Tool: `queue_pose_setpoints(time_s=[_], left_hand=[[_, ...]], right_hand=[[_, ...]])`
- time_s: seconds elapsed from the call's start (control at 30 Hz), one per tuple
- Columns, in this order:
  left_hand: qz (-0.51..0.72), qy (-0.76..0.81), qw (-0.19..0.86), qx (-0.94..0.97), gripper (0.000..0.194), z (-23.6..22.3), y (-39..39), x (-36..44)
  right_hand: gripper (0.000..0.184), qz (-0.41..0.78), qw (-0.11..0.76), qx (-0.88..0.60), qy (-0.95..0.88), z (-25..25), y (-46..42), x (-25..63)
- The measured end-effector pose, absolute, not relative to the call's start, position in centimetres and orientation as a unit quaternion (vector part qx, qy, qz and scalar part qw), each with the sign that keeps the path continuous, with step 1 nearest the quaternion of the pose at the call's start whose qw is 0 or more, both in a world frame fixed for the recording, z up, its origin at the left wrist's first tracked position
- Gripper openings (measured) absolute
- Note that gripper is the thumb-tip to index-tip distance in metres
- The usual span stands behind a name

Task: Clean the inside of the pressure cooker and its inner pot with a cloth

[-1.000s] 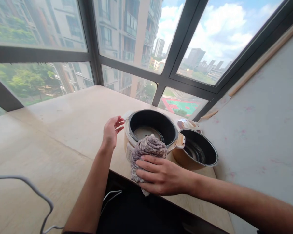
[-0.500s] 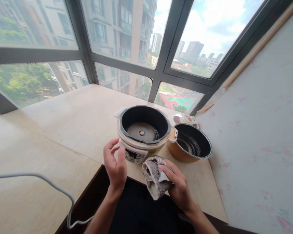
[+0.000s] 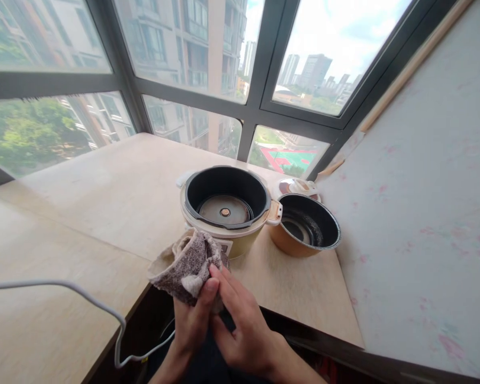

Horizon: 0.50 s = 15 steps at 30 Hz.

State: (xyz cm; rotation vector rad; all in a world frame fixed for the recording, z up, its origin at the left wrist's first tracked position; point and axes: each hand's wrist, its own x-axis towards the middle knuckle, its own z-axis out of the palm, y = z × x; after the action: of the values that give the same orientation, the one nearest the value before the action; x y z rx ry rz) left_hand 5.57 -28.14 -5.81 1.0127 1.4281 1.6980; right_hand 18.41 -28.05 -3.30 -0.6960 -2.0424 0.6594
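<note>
A crumpled grey-brown and cream cloth is held up in front of the open electric pressure cooker, covering most of its control panel. My left hand grips the cloth from below, thumb on its near side and its other fingers hidden behind. My right hand presses its fingertips on the cloth's right edge, close beside the left thumb. The cooker has no lid on, and its dark inside shows a round metal plate with a small centre button. To its right stands the inner pot, dark inside and golden-brown outside.
Behind the inner pot lies a white and brown lid with a handle. A pale cable crosses the light tabletop on the left and drops over the front edge. Windows border the back; a flower-patterned wall rises at the right.
My right hand has carried the cloth left to my left hand, which was open and now holds it. The view has shifted slightly; cooker and pot stay put.
</note>
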Motion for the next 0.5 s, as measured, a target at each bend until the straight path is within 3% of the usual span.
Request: queue_pose_setpoints(time_s=[0.1,0.23,0.4,0.5], left_hand=[[0.68,0.597,0.293,0.309,0.046,-4.9,-26.3,4.8],[0.714,0.606,0.195,0.29,0.05,-5.9,-24.6,5.1],[0.754,0.589,0.085,0.278,0.057,-7.9,-22.5,5.0],[0.767,0.591,0.083,0.235,0.062,-7.9,-20.5,3.3]], right_hand=[[0.093,0.359,0.387,-0.241,-0.815,-2.6,-27.4,19.6],[0.081,0.417,0.408,-0.264,-0.768,-1.3,-25.8,21.6],[0.051,0.277,0.573,-0.411,-0.653,0.3,-22.7,25.2],[0.05,0.189,0.591,-0.476,-0.624,0.3,-19.7,27.5]])
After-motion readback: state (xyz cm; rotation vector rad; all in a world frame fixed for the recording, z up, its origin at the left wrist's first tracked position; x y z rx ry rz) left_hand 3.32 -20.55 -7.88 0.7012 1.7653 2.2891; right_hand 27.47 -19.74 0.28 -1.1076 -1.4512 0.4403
